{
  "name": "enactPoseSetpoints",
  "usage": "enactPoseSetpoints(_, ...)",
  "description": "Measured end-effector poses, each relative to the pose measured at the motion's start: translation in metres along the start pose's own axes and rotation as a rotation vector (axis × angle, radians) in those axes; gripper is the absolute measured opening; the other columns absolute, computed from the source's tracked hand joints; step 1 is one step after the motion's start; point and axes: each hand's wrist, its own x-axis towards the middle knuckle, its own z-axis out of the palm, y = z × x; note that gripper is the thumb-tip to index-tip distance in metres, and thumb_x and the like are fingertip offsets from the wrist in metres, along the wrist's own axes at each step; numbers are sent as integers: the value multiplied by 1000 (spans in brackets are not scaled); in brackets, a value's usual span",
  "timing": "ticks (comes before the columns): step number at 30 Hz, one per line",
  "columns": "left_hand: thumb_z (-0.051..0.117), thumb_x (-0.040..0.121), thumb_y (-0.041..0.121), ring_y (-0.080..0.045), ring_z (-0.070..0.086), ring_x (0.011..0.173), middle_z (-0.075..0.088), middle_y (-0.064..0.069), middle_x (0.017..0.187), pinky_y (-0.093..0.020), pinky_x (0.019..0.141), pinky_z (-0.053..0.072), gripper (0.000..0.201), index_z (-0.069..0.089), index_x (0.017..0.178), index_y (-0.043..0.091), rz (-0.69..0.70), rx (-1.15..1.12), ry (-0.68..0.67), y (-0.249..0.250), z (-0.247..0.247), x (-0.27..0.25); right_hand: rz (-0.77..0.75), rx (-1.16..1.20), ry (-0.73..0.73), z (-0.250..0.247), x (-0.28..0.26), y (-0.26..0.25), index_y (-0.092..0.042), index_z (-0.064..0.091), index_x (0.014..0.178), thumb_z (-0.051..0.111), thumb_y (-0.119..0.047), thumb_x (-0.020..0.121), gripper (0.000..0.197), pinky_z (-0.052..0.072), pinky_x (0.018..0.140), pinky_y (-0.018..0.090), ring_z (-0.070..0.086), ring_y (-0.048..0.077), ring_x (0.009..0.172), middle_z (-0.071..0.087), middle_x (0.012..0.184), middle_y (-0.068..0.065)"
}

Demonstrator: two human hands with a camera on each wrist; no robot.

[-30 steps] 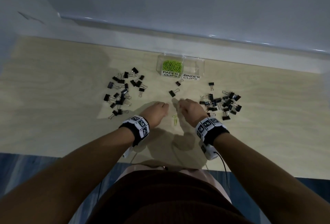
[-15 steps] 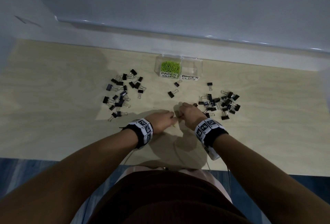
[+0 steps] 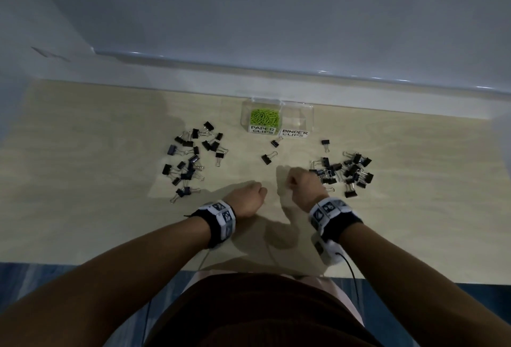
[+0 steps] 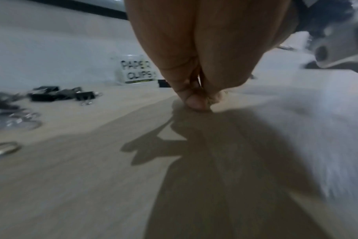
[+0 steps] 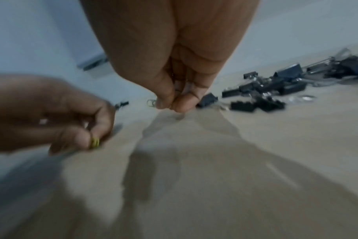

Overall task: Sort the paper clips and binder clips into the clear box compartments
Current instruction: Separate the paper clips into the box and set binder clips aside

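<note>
My left hand [image 3: 260, 194] hovers just above the wooden table and pinches a green paper clip [image 5: 94, 143] between thumb and forefinger. A short way to its right, my right hand [image 3: 291, 181] has thumb and fingertips [image 5: 182, 103] pressed together, and no clip shows in them. The clear box [image 3: 309, 114] stands at the back; its left compartment, labelled PAPER CLIPS, holds green paper clips [image 3: 264, 118], and the right one, labelled BINDER CLIPS, looks empty. Black binder clips lie in a left pile [image 3: 190, 158] and a right pile [image 3: 348, 172].
Three stray binder clips lie in front of the box [image 3: 268, 158] [image 3: 276, 142] [image 3: 325, 144]. A pale wall ledge [image 3: 276, 81] runs behind the box. The table's near edge [image 3: 83, 262] is close to my body.
The green paper clip that lay on the table between my hands is now up in my left hand. The two hands met over it and have since drawn apart.
</note>
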Motion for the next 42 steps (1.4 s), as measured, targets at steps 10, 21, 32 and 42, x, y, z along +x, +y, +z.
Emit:
enactPoseSetpoints(10, 49, 90, 2, -29, 60, 94, 64, -15, 102, -33, 84, 45, 15, 64, 94, 1, -218, -356, 548, -45, -139, 45, -78, 143, 346, -74, 110, -52, -11, 66, 81, 56, -3, 81, 13, 54, 73, 35, 62, 24, 77, 69, 83, 9)
enactPoseSetpoints(21, 54, 90, 4, -22, 63, 101, 68, -11, 110, -26, 90, 46, 23, 66, 110, 6, -163, -609, 612, -65, -132, 64, -127, -72, 177, -57, 110, -49, -20, 72, 97, 65, -16, 83, 17, 48, 83, 34, 55, 25, 99, 61, 105, 7)
enactPoseSetpoints(32, 46, 93, 33, -35, 34, 121, 36, -9, 137, -49, 90, 47, 40, 43, 133, 26, -669, -235, 447, -178, -50, -46, -96, 179, 353, -74, 131, -52, -16, 67, 91, 57, -12, 86, 12, 47, 68, 26, 61, 21, 76, 68, 88, 6)
enactPoseSetpoints(42, 53, 91, 34, -38, 37, 118, 29, -14, 138, -45, 93, 48, 54, 33, 140, 23, -663, -252, 432, -106, 0, -44, -430, -216, -113, 0, 100, -130, -20, 57, 119, 54, -11, 87, 33, 50, 89, 39, 53, 26, 106, 51, 119, 6)
